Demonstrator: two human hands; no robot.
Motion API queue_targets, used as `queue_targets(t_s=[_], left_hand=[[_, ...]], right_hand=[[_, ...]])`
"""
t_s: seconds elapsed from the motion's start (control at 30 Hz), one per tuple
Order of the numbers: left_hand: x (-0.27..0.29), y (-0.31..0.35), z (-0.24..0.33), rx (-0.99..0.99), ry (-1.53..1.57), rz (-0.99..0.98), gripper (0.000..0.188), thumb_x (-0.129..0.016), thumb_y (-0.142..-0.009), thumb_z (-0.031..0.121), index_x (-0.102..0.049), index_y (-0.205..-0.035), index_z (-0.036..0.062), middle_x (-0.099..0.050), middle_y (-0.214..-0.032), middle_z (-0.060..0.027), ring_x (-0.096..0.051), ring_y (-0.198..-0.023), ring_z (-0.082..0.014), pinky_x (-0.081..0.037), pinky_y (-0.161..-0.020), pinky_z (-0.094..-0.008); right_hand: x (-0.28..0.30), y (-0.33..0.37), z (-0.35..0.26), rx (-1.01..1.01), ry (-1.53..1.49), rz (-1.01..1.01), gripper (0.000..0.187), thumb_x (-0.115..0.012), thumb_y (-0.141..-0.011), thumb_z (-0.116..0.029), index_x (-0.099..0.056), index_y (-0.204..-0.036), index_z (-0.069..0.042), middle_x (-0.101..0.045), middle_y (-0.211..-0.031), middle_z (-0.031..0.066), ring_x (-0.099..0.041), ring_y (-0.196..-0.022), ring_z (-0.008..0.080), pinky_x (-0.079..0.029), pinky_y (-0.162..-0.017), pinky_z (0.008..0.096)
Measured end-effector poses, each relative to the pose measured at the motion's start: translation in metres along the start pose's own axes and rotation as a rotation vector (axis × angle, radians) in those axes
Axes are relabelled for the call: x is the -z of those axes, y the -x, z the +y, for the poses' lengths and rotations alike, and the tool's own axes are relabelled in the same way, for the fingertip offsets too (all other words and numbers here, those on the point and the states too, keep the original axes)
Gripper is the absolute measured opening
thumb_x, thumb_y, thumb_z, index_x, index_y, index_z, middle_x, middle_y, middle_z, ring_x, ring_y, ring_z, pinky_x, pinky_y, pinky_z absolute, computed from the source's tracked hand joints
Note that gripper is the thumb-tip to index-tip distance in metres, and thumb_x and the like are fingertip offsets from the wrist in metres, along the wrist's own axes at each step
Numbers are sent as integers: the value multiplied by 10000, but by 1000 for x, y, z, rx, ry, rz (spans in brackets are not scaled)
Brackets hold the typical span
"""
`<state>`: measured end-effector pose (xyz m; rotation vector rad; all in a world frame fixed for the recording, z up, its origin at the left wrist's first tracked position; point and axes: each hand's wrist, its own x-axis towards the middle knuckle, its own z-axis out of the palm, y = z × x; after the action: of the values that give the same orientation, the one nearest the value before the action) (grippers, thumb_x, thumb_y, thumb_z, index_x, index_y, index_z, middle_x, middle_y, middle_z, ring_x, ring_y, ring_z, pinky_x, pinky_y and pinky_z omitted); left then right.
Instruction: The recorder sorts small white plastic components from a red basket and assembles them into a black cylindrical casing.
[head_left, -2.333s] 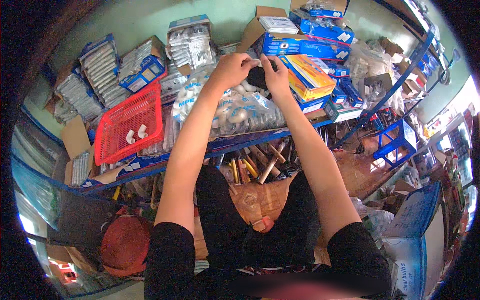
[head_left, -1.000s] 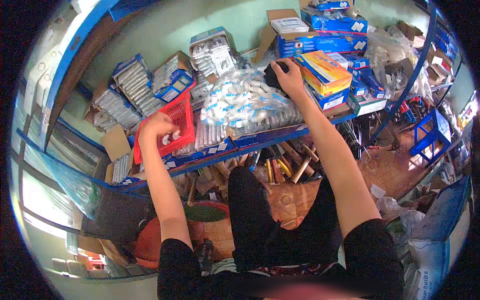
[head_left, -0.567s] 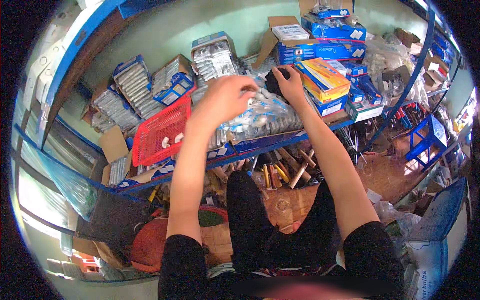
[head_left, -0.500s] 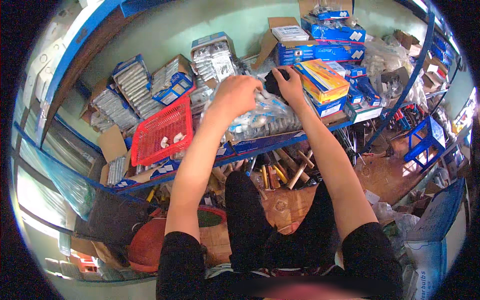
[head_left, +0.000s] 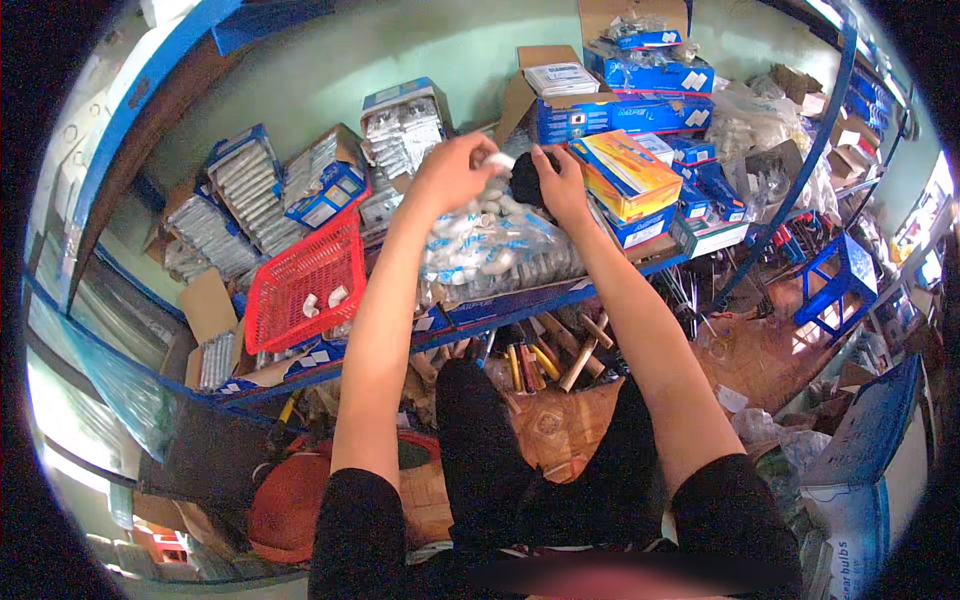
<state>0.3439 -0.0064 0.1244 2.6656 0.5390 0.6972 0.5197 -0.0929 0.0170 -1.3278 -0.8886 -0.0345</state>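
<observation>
Pinching a blurred white fitting (head_left: 501, 161) between thumb and fingers, the left hand (head_left: 450, 178) holds it over the far end of the bag (head_left: 500, 250), just left of the black cloth (head_left: 527, 182) clasped by the right hand (head_left: 563, 188). The fitting's long axis seems left-to-right. The red basket (head_left: 300, 270) lies left and near, closer to the left hand.

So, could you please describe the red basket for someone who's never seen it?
Find the blue shelf by the green wall. Near its left end is a red plastic basket; unlike the cardboard boxes behind, it is latticed, holding two white elbow fittings.
</observation>
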Motion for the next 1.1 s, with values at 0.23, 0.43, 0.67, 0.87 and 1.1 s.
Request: queue_targets(t_s=[0.23,0.43,0.67,0.87,1.1], left_hand=[[-49,-41,-25,-132,347,-56,258,-795,-911,139,-739,-1130,14,-767,-989,-51,-701,-879,-141,-546,-778,-319],[-57,-34,-27,-69,473,-11,244,-784,-906,120,-759,-1129,24,-787,-1053,-87,-728,-896,-147,-560,-777,-310],[-57,-36,-34,-142,430,47,212,-742,-946,129,-746,-1131,26,-779,-1036,-109,-733,-902,-168,-569,-798,-330],[-57,-33,-29,-108,411,129,204,-739,-954,171,-668,-1060,12,-751,-922,-99,-710,-850,-176,-565,-784,-351],[-58,-32,-27,-100,421,57,245,-759,-946,237,-634,-1072,68,-623,-824,-17,-578,-758,-117,-483,-675,-309]], right_hand=[[-1,-7,0,-333,-498,31,402,-662,-1027,-364,-714,-1053,33,-697,-961,56,-600,-897,150,-488,-844,321],[3,-3,6,-150,-224,-107,343,-741,-978,-328,-719,-1118,-15,-704,-989,45,-628,-861,115,-506,-773,272],[3,-7,-8,-455,-602,-112,275,-735,-980,-301,-732,-1103,-55,-717,-965,33,-657,-873,129,-526,-778,308],[11,-21,-19,-599,-693,-351,302,-712,-979,-227,-686,-1233,-67,-719,-1049,63,-694,-930,165,-553,-827,330],[17,-20,-9,-432,-568,-413,253,-667,-996,-175,-683,-1232,-87,-718,-1067,62,-694,-933,178,-548,-829,322]])
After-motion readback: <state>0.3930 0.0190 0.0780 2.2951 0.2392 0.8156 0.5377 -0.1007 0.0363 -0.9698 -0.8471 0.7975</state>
